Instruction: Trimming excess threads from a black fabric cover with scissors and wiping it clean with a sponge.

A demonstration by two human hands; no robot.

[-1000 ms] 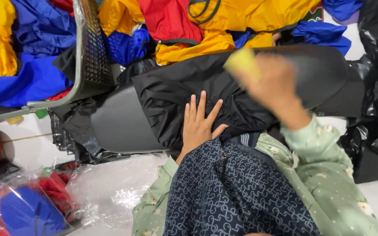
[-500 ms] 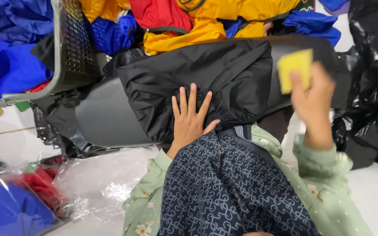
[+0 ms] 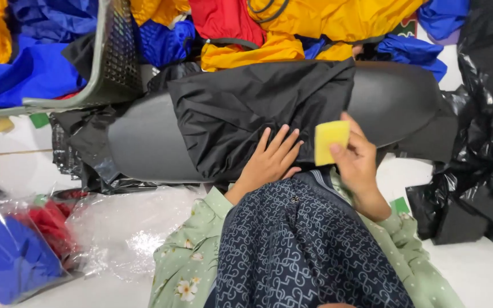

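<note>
Pinching between right hand (image 3: 359, 165) fingers (image 3: 338, 149): yellow sponge (image 3: 331, 141), above black cloth (image 3: 258, 108).

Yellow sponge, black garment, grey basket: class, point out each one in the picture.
yellow sponge (image 3: 331, 141), head view, middle of its flat face.
black garment (image 3: 246, 114), head view, centre of the cloth.
grey basket (image 3: 122, 54), head view, its mesh wall.

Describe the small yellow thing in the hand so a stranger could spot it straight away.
Find the long dark grey rounded form across the middle, with crumpled black fabric draped over it. At the fabric's right edge, the right hand holds a small flat yellow rectangular block. Unlike the loose yellow garments piled behind, it is stiff and square-cornered.
</note>
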